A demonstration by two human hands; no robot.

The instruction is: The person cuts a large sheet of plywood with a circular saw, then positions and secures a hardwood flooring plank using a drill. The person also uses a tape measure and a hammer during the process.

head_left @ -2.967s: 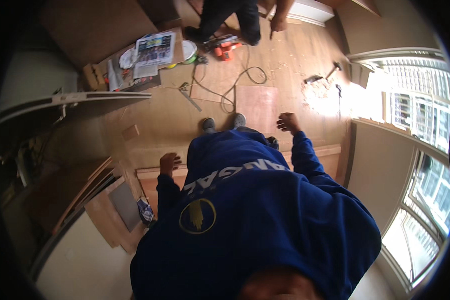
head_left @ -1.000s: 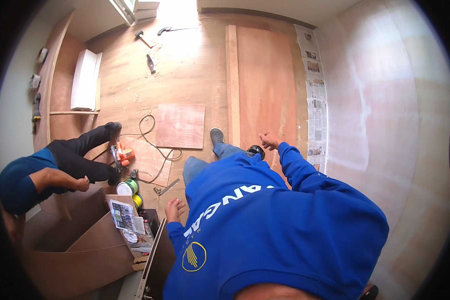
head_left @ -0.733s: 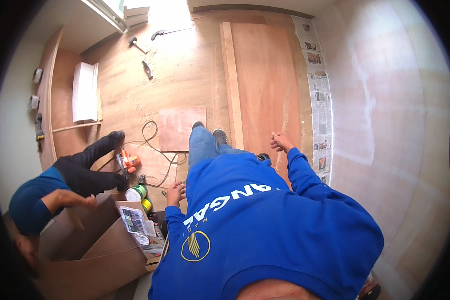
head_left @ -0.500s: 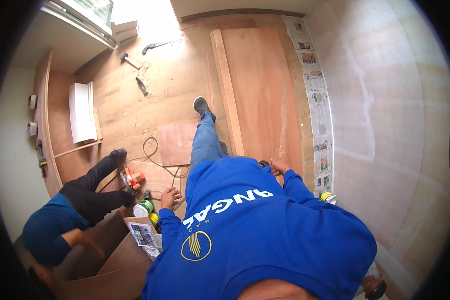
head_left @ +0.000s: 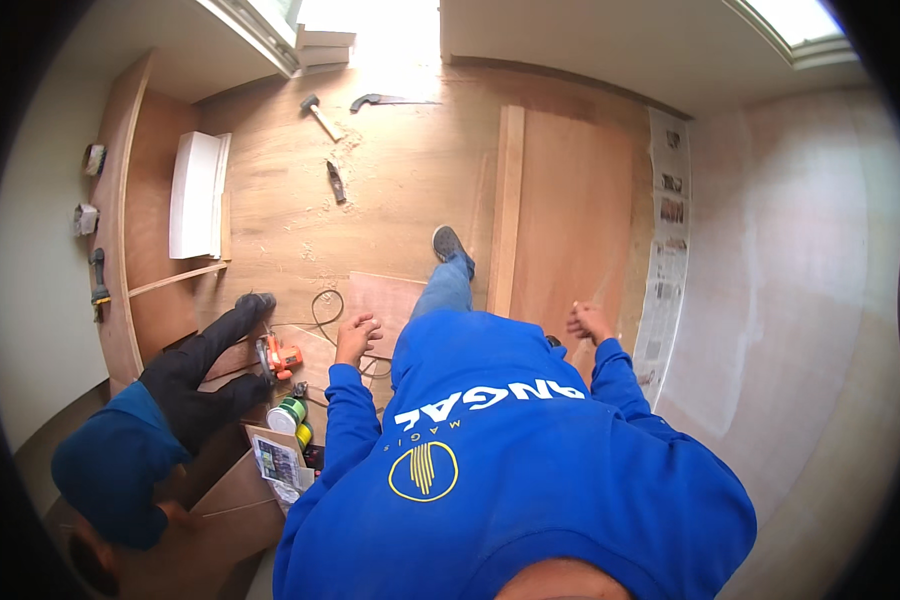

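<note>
My left hand (head_left: pixel 357 338) is raised beside my body, its fingers loosely bent and apart with nothing in them. Below it lie a dark cable (head_left: pixel 325 310) and a reddish square board (head_left: pixel 385 298). My right hand (head_left: pixel 590 322) hangs on the other side, half curled and seemingly empty, over the long plywood sheet (head_left: pixel 575 210). Neither hand appears to touch anything. One of my shoes (head_left: pixel 450 243) is forward on the floor, close to the long batten (head_left: pixel 506 210) along the sheet's left edge.
At the left, a co-worker (head_left: pixel 120 455) bends over plywood beside an orange power saw (head_left: pixel 282 357). Paint cans (head_left: pixel 288 415) stand nearby. A mallet (head_left: pixel 322 118), a hammer-like tool (head_left: pixel 336 182) and a handsaw (head_left: pixel 395 101) lie ahead. Newspaper (head_left: pixel 667 260) lines the right wall.
My view has shifted, so the room's contents sit farther right. Both hands have risen and swung slightly forward beside my body. The co-worker's head and arm have moved.
</note>
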